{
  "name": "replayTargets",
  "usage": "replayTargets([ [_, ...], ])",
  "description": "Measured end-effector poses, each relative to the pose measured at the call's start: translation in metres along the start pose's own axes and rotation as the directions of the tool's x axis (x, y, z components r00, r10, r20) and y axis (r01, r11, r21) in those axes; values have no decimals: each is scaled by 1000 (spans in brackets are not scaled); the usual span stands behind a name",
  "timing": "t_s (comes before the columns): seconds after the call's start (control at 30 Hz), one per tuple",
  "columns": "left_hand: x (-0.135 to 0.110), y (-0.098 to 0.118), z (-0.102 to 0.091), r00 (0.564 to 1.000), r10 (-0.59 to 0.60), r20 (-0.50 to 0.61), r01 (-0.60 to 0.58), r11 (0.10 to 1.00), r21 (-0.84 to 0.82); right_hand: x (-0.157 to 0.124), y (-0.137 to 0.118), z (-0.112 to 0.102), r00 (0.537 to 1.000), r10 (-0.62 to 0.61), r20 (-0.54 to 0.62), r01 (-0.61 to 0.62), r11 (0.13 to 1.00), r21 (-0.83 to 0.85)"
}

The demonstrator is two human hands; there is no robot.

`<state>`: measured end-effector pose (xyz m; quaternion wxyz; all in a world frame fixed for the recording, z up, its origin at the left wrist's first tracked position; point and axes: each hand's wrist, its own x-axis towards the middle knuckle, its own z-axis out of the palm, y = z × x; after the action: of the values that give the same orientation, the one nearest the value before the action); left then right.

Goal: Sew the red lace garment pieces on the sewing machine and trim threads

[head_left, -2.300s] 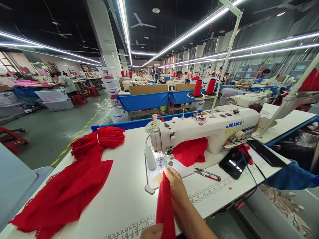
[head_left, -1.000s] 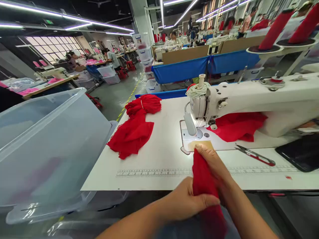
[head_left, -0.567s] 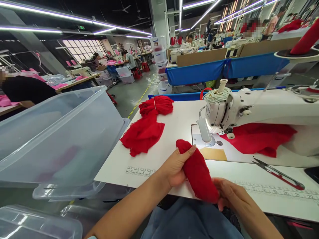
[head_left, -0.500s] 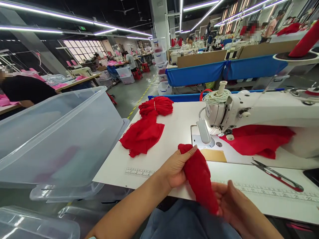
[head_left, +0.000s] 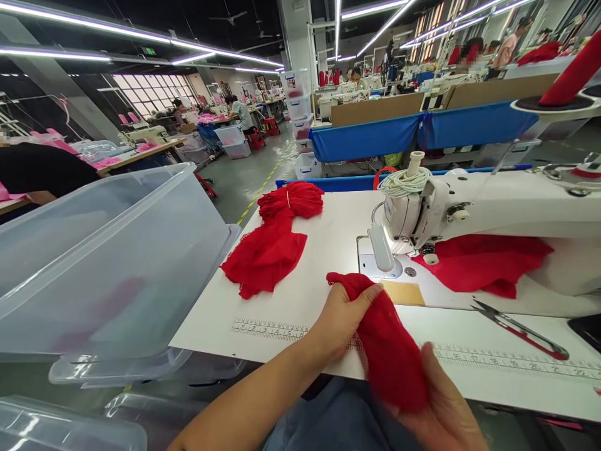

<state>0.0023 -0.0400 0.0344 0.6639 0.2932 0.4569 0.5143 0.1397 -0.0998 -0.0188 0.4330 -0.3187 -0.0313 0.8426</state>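
A piece of red fabric (head_left: 392,344) hangs between my two hands over the table's front edge. My left hand (head_left: 345,316) pinches its upper end, thumb on top. At the lower end, my right hand (head_left: 436,401) is closed around the cloth, its thumb raised along the side and its fingers mostly hidden behind. Just beyond stands a white sewing machine (head_left: 498,203), with another red fabric piece (head_left: 488,260) lying under its arm. Thread snips (head_left: 521,329) with red handles rest on the table to the right.
On the table (head_left: 206,322) lie a tied red fabric bundle (head_left: 291,199) and a loose red piece (head_left: 267,257) joined to or touching it. A ruler strip (head_left: 267,329) runs along the front. Clear plastic bins (head_left: 141,250) stand at the left. A red thread cone (head_left: 573,72) stands upper right.
The fabric has turned and spread wider between my hands. My left hand has shifted slightly right, and my right hand has moved lower, now around the cloth's lower end.
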Motion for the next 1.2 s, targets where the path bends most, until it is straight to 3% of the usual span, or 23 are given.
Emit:
replayTargets([
  [0.1,1,1,1,994,89,60,-93,993,74,3,-7,12,952,-288,-101,273,952,-137],
  [0.17,1,1,1,986,142,88,-154,977,145,5,-11,19,913,-395,-101,374,910,-179],
  [0.3,2,-4,1,974,201,106,-224,931,290,6,-14,31,941,-334,-53,323,934,-153],
  [0.53,0,-10,3,978,200,60,-208,910,359,18,-11,42,985,-124,-119,110,987,-119],
  [0.67,0,-8,4,973,213,90,-231,899,371,23,-14,51,968,-213,-129,193,969,-152],
  [0.83,3,-8,3,975,197,99,-215,948,234,20,-13,60,937,-320,-138,281,928,-247],
  [1.07,15,-14,6,992,91,-81,-100,989,-113,23,9,61,851,-499,-162,451,854,-260],
  [1.2,32,-13,-7,985,52,-162,-80,982,-173,25,23,58,847,-492,-198,437,859,-265],
])
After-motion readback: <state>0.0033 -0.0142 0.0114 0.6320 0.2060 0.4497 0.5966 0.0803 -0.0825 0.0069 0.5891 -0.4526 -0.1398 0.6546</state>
